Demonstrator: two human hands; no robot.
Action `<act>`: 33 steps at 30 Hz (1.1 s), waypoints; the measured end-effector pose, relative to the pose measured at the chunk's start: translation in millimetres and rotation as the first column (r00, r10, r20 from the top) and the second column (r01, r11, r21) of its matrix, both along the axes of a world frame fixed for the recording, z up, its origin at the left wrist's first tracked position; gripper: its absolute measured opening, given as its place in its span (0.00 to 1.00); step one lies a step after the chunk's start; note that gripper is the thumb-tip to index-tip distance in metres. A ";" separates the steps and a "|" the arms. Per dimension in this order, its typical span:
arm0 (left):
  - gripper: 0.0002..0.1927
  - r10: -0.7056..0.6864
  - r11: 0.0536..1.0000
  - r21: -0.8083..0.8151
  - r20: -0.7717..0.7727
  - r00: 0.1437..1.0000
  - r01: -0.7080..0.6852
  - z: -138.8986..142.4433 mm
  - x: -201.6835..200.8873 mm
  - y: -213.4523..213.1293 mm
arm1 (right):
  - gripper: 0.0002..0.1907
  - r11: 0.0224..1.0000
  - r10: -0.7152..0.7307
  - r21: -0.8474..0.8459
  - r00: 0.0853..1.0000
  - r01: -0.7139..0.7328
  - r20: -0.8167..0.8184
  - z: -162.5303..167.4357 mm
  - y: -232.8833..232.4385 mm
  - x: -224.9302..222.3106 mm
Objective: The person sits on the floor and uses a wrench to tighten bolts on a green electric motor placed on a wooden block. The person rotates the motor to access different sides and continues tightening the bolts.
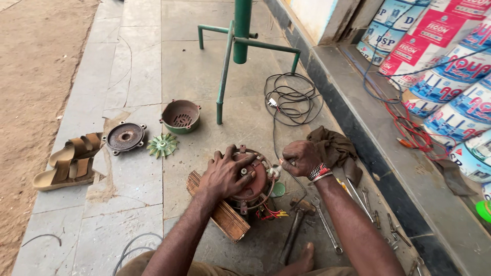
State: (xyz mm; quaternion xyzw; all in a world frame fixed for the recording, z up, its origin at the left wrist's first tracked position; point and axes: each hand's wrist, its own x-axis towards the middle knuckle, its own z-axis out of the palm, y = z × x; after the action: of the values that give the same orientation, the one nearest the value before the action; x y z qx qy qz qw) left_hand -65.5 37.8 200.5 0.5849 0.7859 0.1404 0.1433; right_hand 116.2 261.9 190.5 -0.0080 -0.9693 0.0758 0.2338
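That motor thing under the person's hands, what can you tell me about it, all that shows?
The motor is a round, rusty reddish-brown metal body standing on end on the stone floor, its short shaft stub pointing up. Bolt lugs stick out round its rim, and red, yellow and black wires spill from its lower right side. It leans against a ribbed wooden block. The left hand lies spread flat on its top; the right hand is closed just beside its right edge.

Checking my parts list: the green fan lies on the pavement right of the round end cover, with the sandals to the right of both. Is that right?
Not quite. The head view shows the sandals to the left of both; the green fan does lie right of the round end cover.
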 end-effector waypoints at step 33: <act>0.29 0.015 1.000 0.019 -0.056 0.998 -0.014 0.4 2.0 -1.5 | 0.26 0.949 -0.301 0.140 0.945 0.283 0.128 -49.2 5.5 -7.6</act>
State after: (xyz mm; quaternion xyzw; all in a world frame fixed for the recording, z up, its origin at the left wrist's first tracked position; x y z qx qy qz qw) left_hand -63.5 36.4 200.9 0.5841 0.7925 0.1321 0.1150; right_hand 108.6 267.4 141.3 -0.1431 -0.9748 -0.0187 0.1702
